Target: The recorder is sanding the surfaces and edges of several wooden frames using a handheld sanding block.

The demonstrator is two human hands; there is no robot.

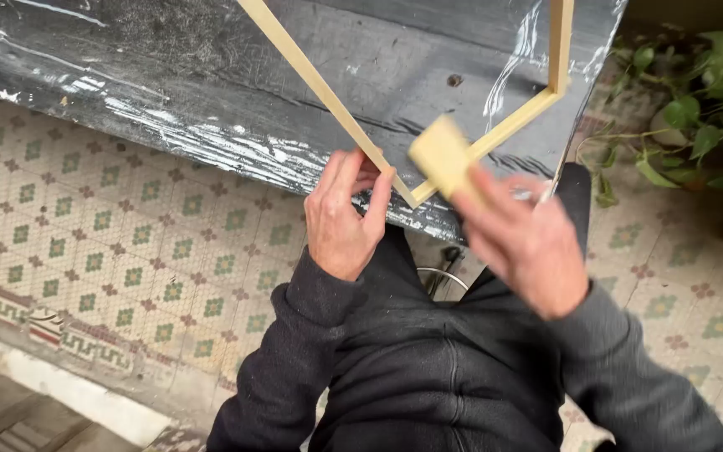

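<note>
At the near edge of a dark desk (211, 75) wrapped in clear plastic film, a pale wooden frame (328, 92) is steadied at its corner, which juts just past the desk's rim. The frame's left rail is pinched between the thumb and fingers of the left hand (343, 219), its grip closed on the wood beside the corner joint. A small tan sanding block (442, 156) is held in the right hand (522, 241), blurred by motion, with the block pressed against or just over the frame's right rail near the same corner; the exact contact cannot be told. Dark sleeves are worn on both arms. A patterned tile floor (119, 243) is seen below, and a leafy green plant (705, 109) stands at the right.
</note>
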